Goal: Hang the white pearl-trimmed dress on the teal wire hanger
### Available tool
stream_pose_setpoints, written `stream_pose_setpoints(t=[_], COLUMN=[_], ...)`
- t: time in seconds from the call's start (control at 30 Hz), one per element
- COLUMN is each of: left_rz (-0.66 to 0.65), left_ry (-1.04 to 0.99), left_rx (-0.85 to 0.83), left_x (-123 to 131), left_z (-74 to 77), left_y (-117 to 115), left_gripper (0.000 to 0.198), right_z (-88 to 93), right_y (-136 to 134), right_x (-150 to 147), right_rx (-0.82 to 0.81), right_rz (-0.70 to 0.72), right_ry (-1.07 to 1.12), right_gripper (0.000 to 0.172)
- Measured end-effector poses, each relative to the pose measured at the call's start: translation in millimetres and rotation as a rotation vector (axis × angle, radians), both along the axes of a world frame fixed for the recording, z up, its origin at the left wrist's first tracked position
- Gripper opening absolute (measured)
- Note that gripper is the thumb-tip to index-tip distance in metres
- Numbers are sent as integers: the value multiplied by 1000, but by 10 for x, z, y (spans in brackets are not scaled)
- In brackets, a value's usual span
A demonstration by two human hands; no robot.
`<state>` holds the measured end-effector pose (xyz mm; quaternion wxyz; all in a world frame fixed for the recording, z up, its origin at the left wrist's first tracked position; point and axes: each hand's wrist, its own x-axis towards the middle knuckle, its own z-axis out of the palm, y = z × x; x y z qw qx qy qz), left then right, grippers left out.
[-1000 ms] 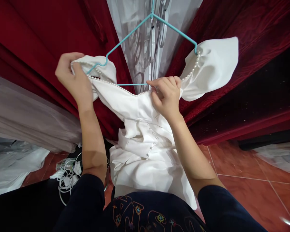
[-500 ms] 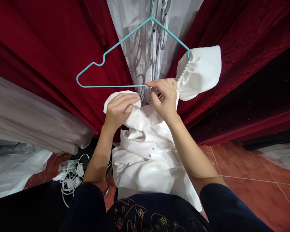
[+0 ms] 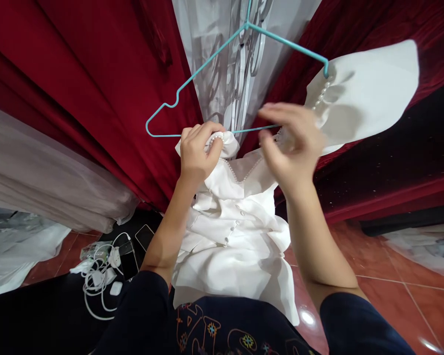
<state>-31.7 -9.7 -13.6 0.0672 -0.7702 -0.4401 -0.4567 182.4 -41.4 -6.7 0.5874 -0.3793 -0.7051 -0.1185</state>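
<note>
While the left hand (image 3: 200, 154) is holding a bunched white sleeve (image 3: 229, 143) in its grip, the blurred right hand (image 3: 298, 148) is showing a wide grip, thumb and fingers apart, near the hanger (image 3: 247, 25). The dress (image 3: 240, 231) is hanging below, its other sleeve (image 3: 379, 93) resting on the hanger's right end.

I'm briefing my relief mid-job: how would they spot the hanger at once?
A large red drape fills the upper left. Across its right edge, above the waist of the white dress, is the hanger. Its thin turquoise frame stands out from the red and white cloth around it.
</note>
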Motion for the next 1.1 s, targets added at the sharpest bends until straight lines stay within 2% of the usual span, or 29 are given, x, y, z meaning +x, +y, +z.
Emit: stream_pose_setpoints(t=[0.07, 0.13, 0.17, 0.27, 0.33, 0.4, 0.5, 0.6, 0.67, 0.7, 0.73, 0.8, 0.9, 0.97, 1.03, 1.1], left_rz=[2, -10, -17, -21, -28, -55, -112, -150, -156, -158, -160, -163, -169, -184, -196, -208], left_ry=[-10, -23, -25, -10, 9, 20, -4, -44, -55, -58, -63, -73, -94, -109, -121, -117], left_rx=[-11, -5, 4, 57, 87, 98, 88, 45, 21, 13, 6, -13, -38, -41, -32, -29], left_x=[55, 62, 48, -46, -123, -187, -239, -235, -207, -188, -167, -127, -84, -72, -71, -74], left_z=[-5, 5, 10, 26, 42, 63, 92, 100, 92, 85, 77, 61, 42, 33, 26, 20], left_y=[-10, 2, 13, 43, 57, 69, 85, 92, 92, 91, 90, 88, 75, 58, 43, 39], left_gripper=[17, 16, 15, 10, 8, 8, 10, 15, 18, 19, 20, 22, 23, 25, 25, 27], right_z=[108, 178, 203, 270, 316, 335, 237, -30, -241, -333, -406, -469, -365, -243, -168, -179], right_y=[71, 205, 280, 480, 577, 656, 739, 712, 594, 505, 402, 181, -55, -84, -16, 105], right_x=[213, 411, 492, 678, 809, 999, 1340, 1494, 1390, 1280, 1143, 835, 449, 300, 224, 189], right_rx=[142, 165, 117, 9, 96, 256, 328, 221, 243, 305, 346, 326, 181, 52, -59, -124], right_rz=[-107, -193, -205, -169, -132, -110, -126, -152, -151, -151, -158, -151, -20, 107, 185, 193], right_ry=[63, 62, 52, 144, 269, 371, 482, 554, 516, 483, 469, 454, 196, 30, 1, 58], right_gripper=[39, 52, 52, 39, 40, 36, 36, 29, 12, 10, 16, 23, 24, 31, 34, 29])
